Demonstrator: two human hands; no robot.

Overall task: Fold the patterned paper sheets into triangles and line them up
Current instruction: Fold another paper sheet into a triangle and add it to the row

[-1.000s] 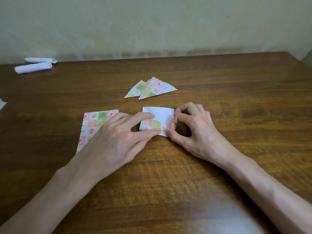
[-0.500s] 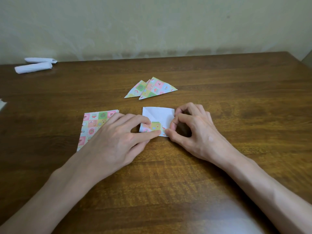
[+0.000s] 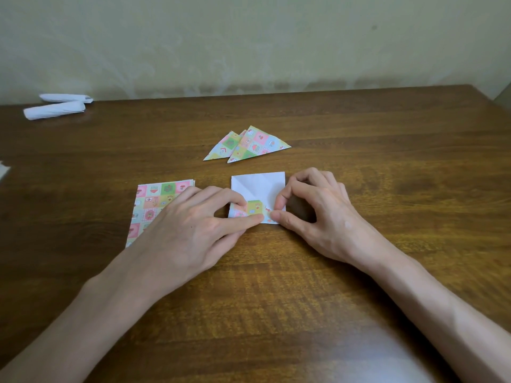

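A small square paper sheet (image 3: 258, 189) lies white side up in the middle of the wooden table, a diagonal crease across it. Its near edge is turned up, showing the patterned side. My left hand (image 3: 193, 230) pinches that edge with thumb and forefinger. My right hand (image 3: 318, 214) pinches the sheet's near right corner. Two folded patterned triangles (image 3: 250, 146) lie overlapping just beyond the sheet. A stack of flat patterned sheets (image 3: 150, 205) sits to the left, partly hidden under my left hand.
Two rolled white papers (image 3: 59, 106) lie at the far left by the wall. A white scrap (image 3: 3, 170) shows at the left edge. The table (image 3: 387, 161) ends at the wall behind and drops off at the far right.
My left fingers have curled in and rolled the sheet's near edge slightly further up, showing more pattern. My right hand has hardly moved.
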